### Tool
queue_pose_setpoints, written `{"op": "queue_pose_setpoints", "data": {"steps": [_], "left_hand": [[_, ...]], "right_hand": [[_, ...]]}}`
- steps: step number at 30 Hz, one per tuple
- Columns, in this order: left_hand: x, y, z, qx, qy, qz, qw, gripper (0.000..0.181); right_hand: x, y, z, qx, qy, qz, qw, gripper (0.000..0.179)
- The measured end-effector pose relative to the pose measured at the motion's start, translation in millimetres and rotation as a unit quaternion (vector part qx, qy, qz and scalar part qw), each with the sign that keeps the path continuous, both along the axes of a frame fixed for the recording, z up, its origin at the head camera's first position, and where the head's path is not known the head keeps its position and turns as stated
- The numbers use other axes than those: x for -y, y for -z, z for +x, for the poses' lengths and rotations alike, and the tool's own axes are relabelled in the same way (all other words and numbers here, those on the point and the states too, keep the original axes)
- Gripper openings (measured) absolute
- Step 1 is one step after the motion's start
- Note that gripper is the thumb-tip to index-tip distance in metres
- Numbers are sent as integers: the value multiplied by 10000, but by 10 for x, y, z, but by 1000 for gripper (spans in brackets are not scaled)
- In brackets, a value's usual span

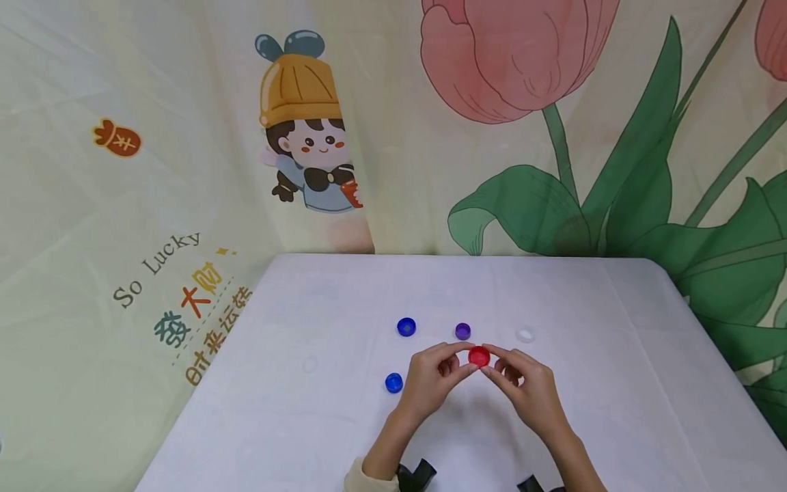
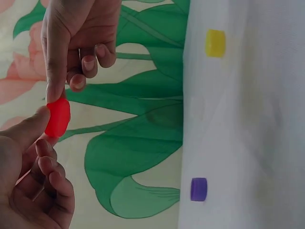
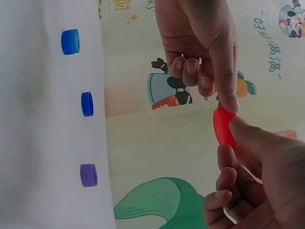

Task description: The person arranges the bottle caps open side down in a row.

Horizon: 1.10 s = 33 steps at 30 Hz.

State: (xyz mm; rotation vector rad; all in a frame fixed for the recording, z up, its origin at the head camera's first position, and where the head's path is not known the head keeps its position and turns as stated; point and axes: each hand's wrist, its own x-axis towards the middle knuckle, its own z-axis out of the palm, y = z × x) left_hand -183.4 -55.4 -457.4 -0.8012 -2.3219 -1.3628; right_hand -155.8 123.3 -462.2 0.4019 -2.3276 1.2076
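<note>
A red bottle cap [image 1: 479, 356] is held up above the white table between both hands. My left hand [image 1: 430, 380] pinches its left side between thumb and forefinger; my right hand [image 1: 522, 388] pinches the right side the same way. In the left wrist view, the red cap [image 2: 58, 118] appears edge-on, with the other fingers of both hands loosely bent. The right wrist view shows the red cap [image 3: 224, 126] tilted between the fingertips. Just beyond the hands lies a purple cap [image 1: 462, 331]. A blue cap [image 1: 394, 383] is close to the left hand.
Another blue cap [image 1: 406, 326] lies farther back on the table [image 1: 258, 437]. A pale cap [image 1: 525, 334] sits beyond the right hand; the left wrist view has a yellow cap [image 2: 215, 43] on the table. A printed cloth [image 1: 393, 137] hangs behind the table's back edge.
</note>
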Motion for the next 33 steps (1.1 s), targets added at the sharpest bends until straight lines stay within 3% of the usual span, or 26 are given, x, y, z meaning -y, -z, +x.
{"op": "queue_pose_setpoints", "data": {"steps": [5,15,18,21,25,29,33], "left_hand": [[1,-72,22,16,87,145,9999,30],[1,-71,35,264,168,401,9987,30],[4,-117,60,629,246,565,9961,30],[18,-111,62,1465,301,849,9851,29],[47,-77,37,2551,358,1258,9580,24],[66,-85,22,2962,496,1365,9440,26],[71,-77,7,3114,552,1250,9404,26]], "right_hand": [[-20,-53,5,-142,-94,9,9999,34],[-31,-56,10,-327,-106,-114,9993,33],[-31,-65,13,-433,-116,-196,9988,34],[-23,-73,17,-517,-154,-244,9982,35],[-11,-79,22,-636,-249,-282,9973,38],[-4,-79,23,-742,-347,-220,9964,40],[-4,-67,18,-779,-425,-154,9959,42]]}}
